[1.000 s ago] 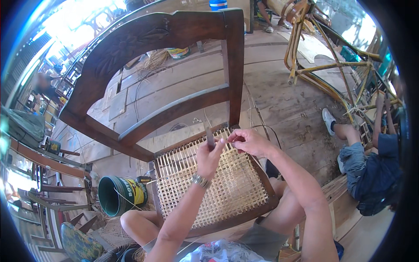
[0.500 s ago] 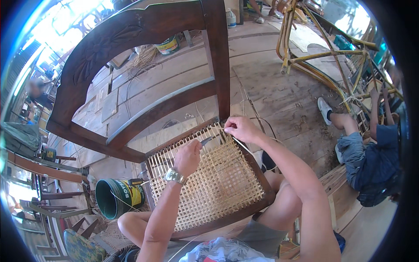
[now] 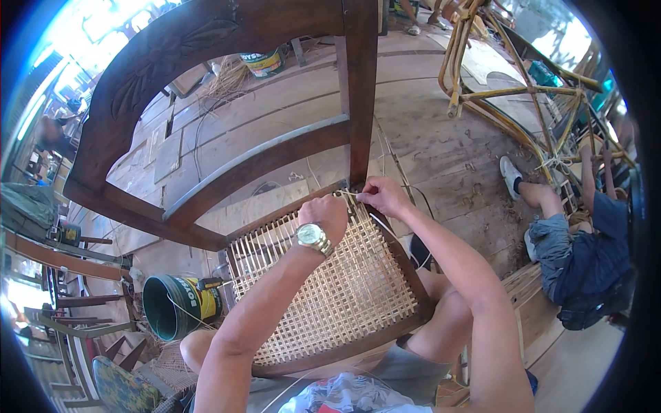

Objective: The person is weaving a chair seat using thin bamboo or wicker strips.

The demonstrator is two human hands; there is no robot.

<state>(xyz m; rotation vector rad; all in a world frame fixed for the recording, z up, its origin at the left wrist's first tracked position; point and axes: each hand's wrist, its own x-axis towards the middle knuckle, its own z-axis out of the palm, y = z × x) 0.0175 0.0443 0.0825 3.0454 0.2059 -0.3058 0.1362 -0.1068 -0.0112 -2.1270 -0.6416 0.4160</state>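
A dark wooden chair (image 3: 354,96) with a carved back stands before me, its seat of woven pale cane (image 3: 330,296) toward my lap. My left hand (image 3: 325,217), with a wristwatch (image 3: 312,236) at its wrist, is closed over the seat's far part. Its fingertips, and the pointed metal tool seen in it earlier, are hidden behind the hand. At the far right corner of the seat, my right hand (image 3: 385,197) pinches a thin cane strand (image 3: 350,193) that runs toward my left hand. Another loose strand (image 3: 377,221) curves over the seat's right edge.
At left, a green bucket (image 3: 160,310) lies tipped on its side. Another bucket (image 3: 264,63) stands beyond the chair back on the plank floor (image 3: 420,131). A rattan frame (image 3: 509,89) stands at far right, near a seated person (image 3: 585,248).
My left hand has moved right and away from me, close to my right hand, and its metal tool has gone out of sight. The chair back appears slightly shifted in view.
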